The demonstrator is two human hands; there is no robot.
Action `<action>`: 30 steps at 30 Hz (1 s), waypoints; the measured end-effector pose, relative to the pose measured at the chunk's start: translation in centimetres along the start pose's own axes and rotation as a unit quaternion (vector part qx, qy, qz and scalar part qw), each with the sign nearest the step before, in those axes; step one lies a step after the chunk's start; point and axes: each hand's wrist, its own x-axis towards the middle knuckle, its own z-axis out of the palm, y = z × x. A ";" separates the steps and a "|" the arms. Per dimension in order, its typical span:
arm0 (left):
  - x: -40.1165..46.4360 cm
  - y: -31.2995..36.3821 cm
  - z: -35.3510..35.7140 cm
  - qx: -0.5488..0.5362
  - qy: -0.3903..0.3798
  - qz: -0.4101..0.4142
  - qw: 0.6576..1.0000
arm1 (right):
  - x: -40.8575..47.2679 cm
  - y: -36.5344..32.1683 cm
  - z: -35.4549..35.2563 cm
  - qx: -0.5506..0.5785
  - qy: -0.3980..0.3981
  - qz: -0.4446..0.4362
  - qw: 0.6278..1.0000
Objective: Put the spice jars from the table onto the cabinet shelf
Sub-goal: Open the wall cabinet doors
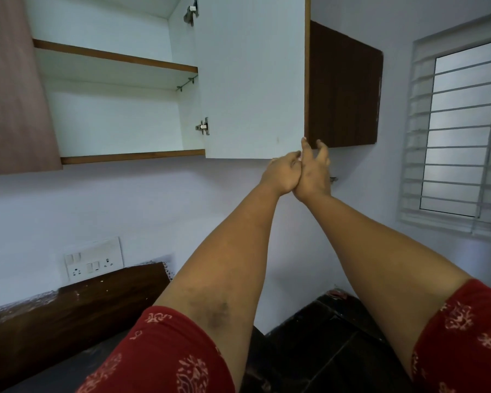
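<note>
Sleeves: red printed sleeves (165, 353) nearest the camera, both our arms raised up and forward.
Counter: dark counter (318, 330) low between the arms; dark wooden board (77, 302) leaning at the wall on the left, under a white switch plate (94, 262).
Left hand: our left hand (282, 174) sits at the lower corner of the open cabinet door (253, 80), fingers curled at the door's bottom edge; we cannot tell whether they actually clamp it.
Right hand: our right hand (315, 171) touches the left, fingers loosely spread and pointing up beside the door's edge, holding nothing.
Cabinet: cabinet shelf (116, 56) and lower floor (131, 156) in view inside.
Spice jars: none visible in this view.
Far right: barred window (459, 131); brown neighbouring cabinet (343, 89) behind the door.
</note>
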 end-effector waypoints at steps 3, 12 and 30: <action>-0.3 -0.7 -1.8 0.012 0.069 -0.001 0.998 | -1.0 -1.3 1.2 -0.197 0.078 -0.129 0.969; -4.6 -6.8 -11.4 0.202 0.267 0.008 0.942 | -4.3 -6.5 8.6 -0.079 -0.033 -0.226 0.970; -17.0 -22.7 -37.5 0.460 0.341 -0.108 0.813 | -17.7 -22.4 32.3 0.126 -0.210 -0.297 0.923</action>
